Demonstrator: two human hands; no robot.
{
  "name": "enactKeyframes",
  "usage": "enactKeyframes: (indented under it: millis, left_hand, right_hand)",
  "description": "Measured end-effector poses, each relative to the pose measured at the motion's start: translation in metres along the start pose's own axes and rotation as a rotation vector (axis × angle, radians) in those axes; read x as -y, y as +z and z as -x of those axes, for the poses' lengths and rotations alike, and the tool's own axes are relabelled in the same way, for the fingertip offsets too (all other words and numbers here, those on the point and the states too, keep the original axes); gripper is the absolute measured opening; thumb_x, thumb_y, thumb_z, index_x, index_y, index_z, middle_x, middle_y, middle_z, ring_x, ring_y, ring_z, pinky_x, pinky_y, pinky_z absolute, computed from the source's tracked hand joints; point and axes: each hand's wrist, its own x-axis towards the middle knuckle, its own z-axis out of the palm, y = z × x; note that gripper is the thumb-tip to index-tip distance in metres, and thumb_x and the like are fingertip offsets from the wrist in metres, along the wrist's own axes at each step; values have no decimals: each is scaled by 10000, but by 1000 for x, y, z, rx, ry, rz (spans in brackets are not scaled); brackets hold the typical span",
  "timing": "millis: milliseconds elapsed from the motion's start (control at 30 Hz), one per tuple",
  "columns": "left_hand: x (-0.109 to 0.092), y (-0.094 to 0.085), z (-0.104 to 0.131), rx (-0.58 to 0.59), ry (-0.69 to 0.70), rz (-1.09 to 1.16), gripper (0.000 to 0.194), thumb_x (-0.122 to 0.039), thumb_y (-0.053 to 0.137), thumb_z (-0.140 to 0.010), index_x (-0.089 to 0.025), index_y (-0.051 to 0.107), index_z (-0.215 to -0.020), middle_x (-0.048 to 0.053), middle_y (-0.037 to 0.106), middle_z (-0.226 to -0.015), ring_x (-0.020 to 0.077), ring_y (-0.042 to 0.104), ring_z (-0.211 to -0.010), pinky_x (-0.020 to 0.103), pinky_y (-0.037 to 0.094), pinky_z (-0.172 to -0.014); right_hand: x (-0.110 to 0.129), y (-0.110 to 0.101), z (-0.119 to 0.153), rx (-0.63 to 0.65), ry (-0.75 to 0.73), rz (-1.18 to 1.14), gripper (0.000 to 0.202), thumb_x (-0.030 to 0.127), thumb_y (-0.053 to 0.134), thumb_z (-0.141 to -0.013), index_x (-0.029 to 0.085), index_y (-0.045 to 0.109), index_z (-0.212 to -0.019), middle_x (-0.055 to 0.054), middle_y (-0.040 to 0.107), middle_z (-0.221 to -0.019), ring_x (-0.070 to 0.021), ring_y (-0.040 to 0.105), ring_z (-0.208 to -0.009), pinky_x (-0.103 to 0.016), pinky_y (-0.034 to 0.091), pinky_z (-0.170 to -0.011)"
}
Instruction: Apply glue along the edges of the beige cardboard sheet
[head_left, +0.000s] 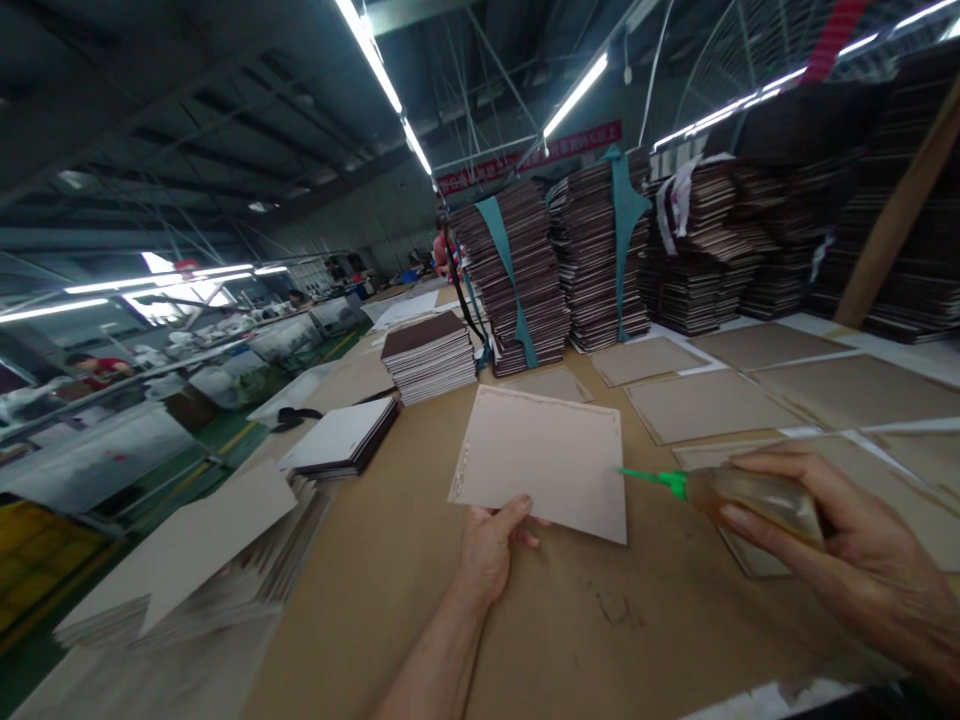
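Fingers of the left hand (491, 545) pinch the pale card's (546, 460) near edge on the bench (390, 560); right hand (855, 550) wraps the glue bottle (750, 495), its green nozzle (654, 478) at the card's right edge. Bare bench lies nearer.

At frame centre the card (544, 462) is pale beige, with a faint dotted line along its top and left edges. The bottle (757, 500) at lower right is amber with a bright green nozzle. The desk (420, 560) is tan-brown. Teal straps (510, 270) cross dark brown stacks (517, 280) at upper centre.
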Motion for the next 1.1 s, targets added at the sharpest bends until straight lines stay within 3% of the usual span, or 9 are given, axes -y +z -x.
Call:
enactKeyframes:
  millis: [267,433,600,733,867,1000,1100]
  left_hand:
    - [0,-2,-1,31,0,-3,433,-367,942,-600,-126,782,-923,104,822,-851,204,743,-589,203,497,-417]
    - [-2,-3,-2,5,-17,22,409,-349,962,-571,-120,771,-850,82,808,-828,185,732,-571,195,496,-410]
    - [-3,-4,-2,8,-20,21,414,-346,962,-566,-123,767,-855,81,809,-821,188,731,-559,197,499,-408]
    - [-4,-4,-2,0,-27,22,431,-348,966,-557,-118,767,-863,89,814,-836,191,736,-568,191,497,-404]
    - [-5,-4,-2,0,-40,17,444,-350,964,-549,-117,763,-869,88,817,-853,184,731,-562,194,507,-407]
    - [-5,-4,-3,-2,-46,16,475,-356,968,-530,-109,759,-878,103,818,-837,189,728,-558,195,502,-404]
    - [-5,-4,-4,-7,-52,20,520,-349,973,-524,-110,766,-937,98,818,-828,193,730,-555,195,498,-398]
  right_hand:
    - [17,0,19,213,-132,-69,197,451,666,-1013,331,692,-1167,-37,724,-1026,-265,737,-854,-361,617,-637]
    - [20,-2,18,135,-146,-20,222,457,671,-1007,343,678,-1197,-67,724,-1041,-304,737,-875,-392,621,-651]
    - [19,1,23,286,-192,-60,211,417,646,-1038,318,662,-1223,-55,723,-1059,-258,745,-885,-325,641,-658]
    - [20,-1,25,225,-194,-43,237,444,622,-1047,317,656,-1244,-59,724,-1068,-264,744,-885,-345,643,-665]
    - [18,-2,30,334,-164,-86,239,404,655,-1025,333,662,-1253,-48,728,-1075,-263,745,-898,-335,646,-662]
    - [14,-1,36,275,-117,-75,273,416,664,-1011,353,665,-1277,-71,722,-1110,-302,732,-941,-381,637,-704]
    - [14,-1,35,306,-120,-89,265,449,680,-1000,350,679,-1247,-59,722,-1084,-291,730,-912,-368,627,-676]
